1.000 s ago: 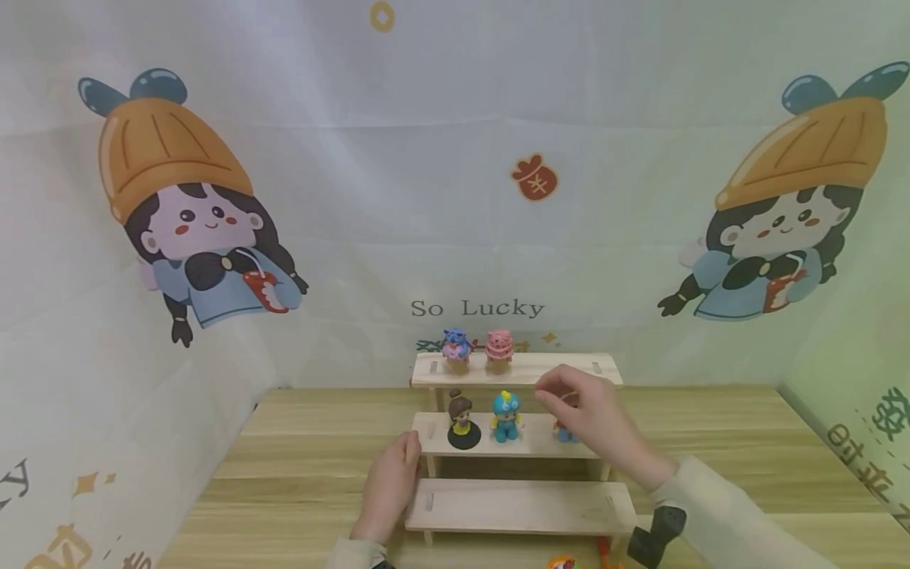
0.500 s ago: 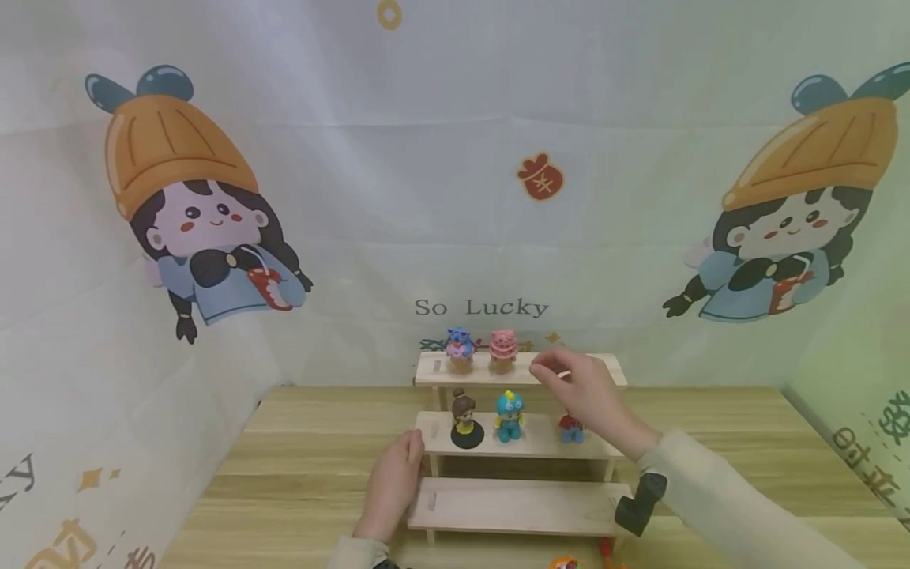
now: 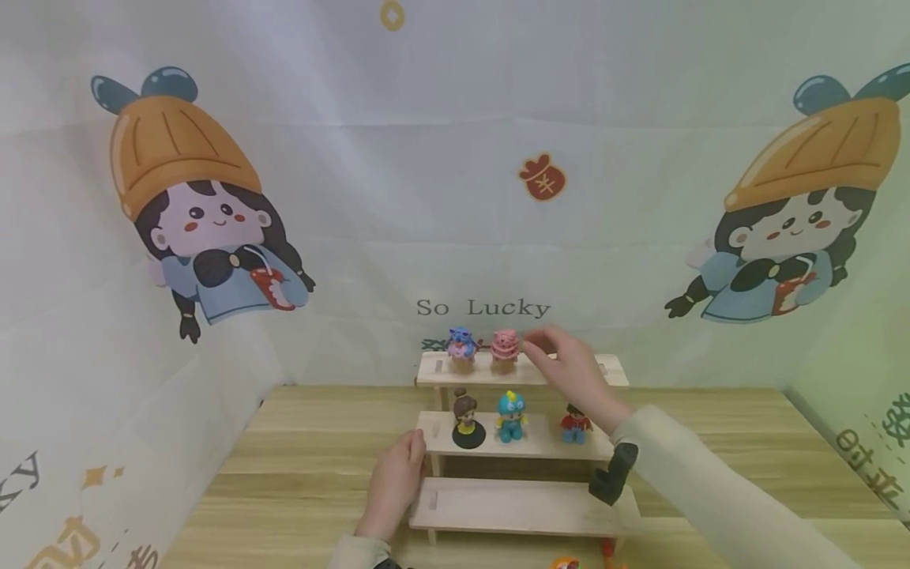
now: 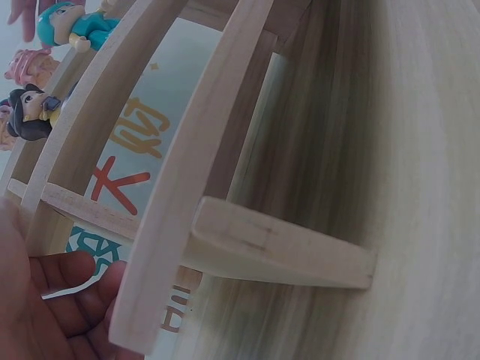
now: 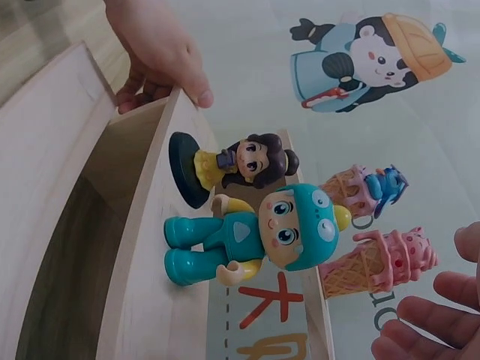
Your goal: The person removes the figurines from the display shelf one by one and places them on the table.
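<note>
A three-tier wooden display stand (image 3: 526, 506) stands on the table. My left hand (image 3: 392, 482) grips the left end of its middle tier, thumb on top and fingers beneath, as the right wrist view shows. Beside the pink ice-cream-cone figurine (image 5: 375, 262) on the top tier is my right hand (image 3: 572, 375), its fingers parted with nothing between them. A blue-topped ice-cream-cone figurine (image 3: 462, 346) stands left of the pink one. The middle tier holds a brown-haired doll figurine (image 5: 232, 161) on a black base, a teal-suited figurine (image 5: 247, 234) and a red-caped figurine (image 3: 577, 425).
The wood-grain table (image 3: 306, 442) spreads to both sides of the stand. An orange object (image 3: 566, 563) and a red piece (image 3: 607, 548) show partly at the bottom edge. A printed cloth backdrop (image 3: 455, 197) hangs close behind and at both sides.
My right hand has moved up and left, from the red-caped figurine to beside the pink ice-cream-cone figurine, uncovering the red-caped one. My left hand keeps its place on the stand.
</note>
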Action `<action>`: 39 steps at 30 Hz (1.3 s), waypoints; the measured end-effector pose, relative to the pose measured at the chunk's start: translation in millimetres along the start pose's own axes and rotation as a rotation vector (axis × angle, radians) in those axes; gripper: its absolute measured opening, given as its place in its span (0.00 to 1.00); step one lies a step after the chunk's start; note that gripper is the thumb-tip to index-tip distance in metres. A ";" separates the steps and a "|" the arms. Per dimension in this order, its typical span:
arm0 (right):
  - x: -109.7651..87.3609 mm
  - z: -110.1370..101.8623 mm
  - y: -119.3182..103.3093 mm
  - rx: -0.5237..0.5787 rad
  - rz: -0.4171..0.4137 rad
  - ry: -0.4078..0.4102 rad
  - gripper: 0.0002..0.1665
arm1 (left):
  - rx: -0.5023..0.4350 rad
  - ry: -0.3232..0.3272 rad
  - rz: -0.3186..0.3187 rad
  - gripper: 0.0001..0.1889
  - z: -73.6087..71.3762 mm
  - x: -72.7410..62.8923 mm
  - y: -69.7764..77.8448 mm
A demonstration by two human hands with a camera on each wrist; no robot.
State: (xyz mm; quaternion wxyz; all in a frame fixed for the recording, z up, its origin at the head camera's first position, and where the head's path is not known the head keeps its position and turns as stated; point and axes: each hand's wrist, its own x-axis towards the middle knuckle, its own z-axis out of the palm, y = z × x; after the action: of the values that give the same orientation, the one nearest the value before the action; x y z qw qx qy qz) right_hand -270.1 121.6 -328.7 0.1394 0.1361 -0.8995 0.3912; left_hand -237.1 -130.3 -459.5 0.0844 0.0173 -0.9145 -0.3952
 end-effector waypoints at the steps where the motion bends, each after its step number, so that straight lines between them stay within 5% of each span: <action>1: 2.1 1.2 0.4 0.003 0.005 -0.004 0.19 | 0.004 0.003 0.003 0.22 0.0 0.1 -0.2; 10: 17.2 6.4 2.2 0.049 0.109 -0.059 0.26 | -0.016 0.002 0.001 0.22 0.3 -0.1 -0.1; 39: 29.5 20.6 -0.3 0.105 0.087 -0.029 0.16 | -0.004 -0.006 0.030 0.22 -1.0 -1.3 0.2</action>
State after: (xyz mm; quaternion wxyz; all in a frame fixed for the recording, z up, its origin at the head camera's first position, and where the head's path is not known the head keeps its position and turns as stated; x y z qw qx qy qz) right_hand -300.2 102.1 -331.4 0.1021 0.1097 -0.8846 0.4417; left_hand -235.6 -130.7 -458.9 0.0877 0.0025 -0.9141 -0.3958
